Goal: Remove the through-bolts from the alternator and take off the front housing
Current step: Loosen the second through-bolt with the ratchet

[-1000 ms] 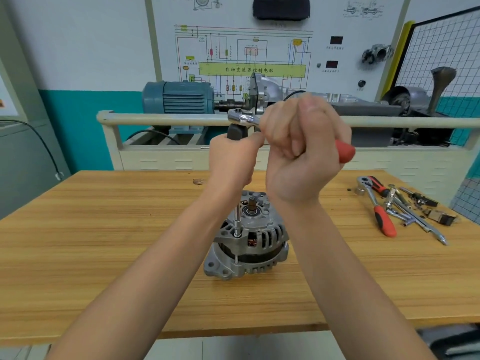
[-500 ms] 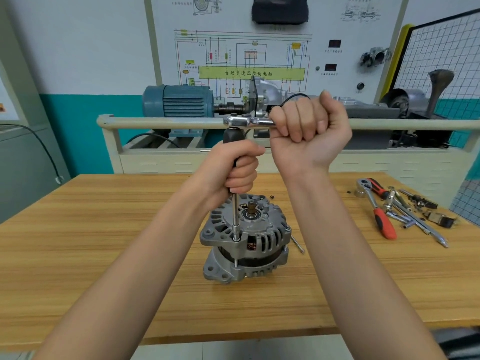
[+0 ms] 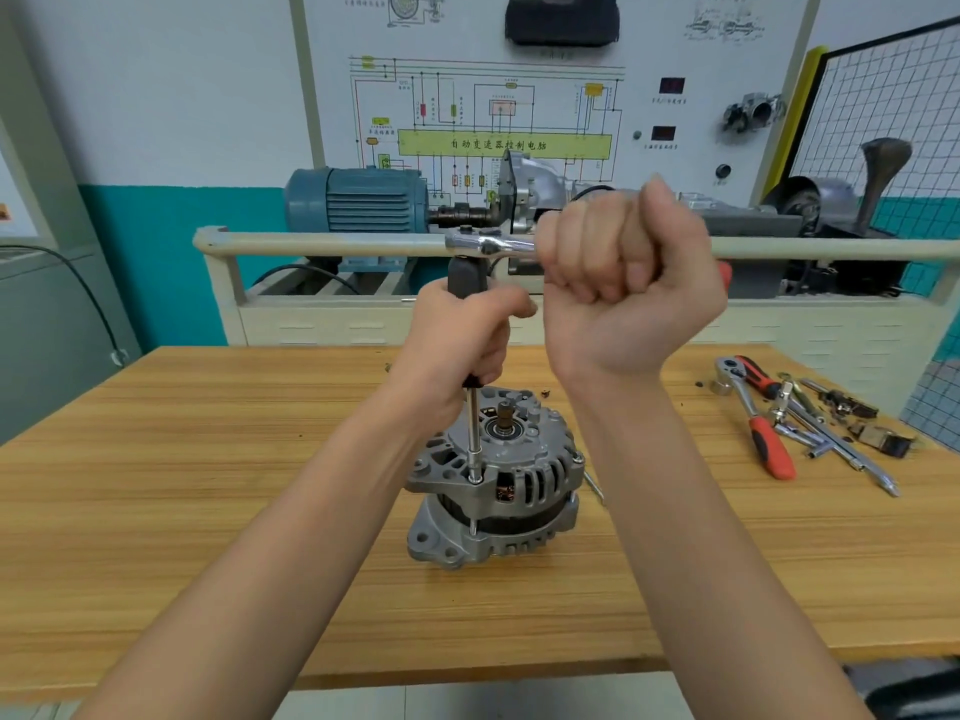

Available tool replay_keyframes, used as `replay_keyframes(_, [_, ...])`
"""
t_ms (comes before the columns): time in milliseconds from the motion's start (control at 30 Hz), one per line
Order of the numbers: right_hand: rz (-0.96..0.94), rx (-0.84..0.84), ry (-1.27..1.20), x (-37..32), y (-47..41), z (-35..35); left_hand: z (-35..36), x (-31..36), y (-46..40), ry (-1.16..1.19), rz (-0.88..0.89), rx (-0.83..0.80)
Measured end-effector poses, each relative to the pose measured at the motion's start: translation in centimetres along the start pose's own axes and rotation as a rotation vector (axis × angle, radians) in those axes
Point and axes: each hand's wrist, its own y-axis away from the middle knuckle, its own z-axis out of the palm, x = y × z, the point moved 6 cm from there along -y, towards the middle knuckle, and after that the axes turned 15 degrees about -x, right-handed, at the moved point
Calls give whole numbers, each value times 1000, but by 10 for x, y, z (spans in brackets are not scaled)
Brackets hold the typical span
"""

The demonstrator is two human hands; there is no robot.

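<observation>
Gripping: right hand (image 3: 618, 283) was fisted round the ratchet (image 3: 493, 245) handle; left hand (image 3: 462, 345) was wrapped round the black grip of the upright extension bar (image 3: 472, 433).
Change: handle had swung from angled toward the camera a second before to lying level, pointing right; red end peeked past the right fist.
Axis: extension stood vertical, socket seated on a through-bolt (image 3: 474, 479) at the housing's left edge.
Alternator (image 3: 493, 485): shaft up, mid-front of wooden bench (image 3: 208, 485).
Spare tools (image 3: 789, 423): far right.
</observation>
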Motion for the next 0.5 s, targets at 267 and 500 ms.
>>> replay_keyframes(267, [129, 311, -581, 23, -4, -45, 14, 2, -1, 56, -110, -310])
replay_keyframes(500, [-9, 77, -61, -3, 6, -10, 7, -1, -2, -5, -66, 89])
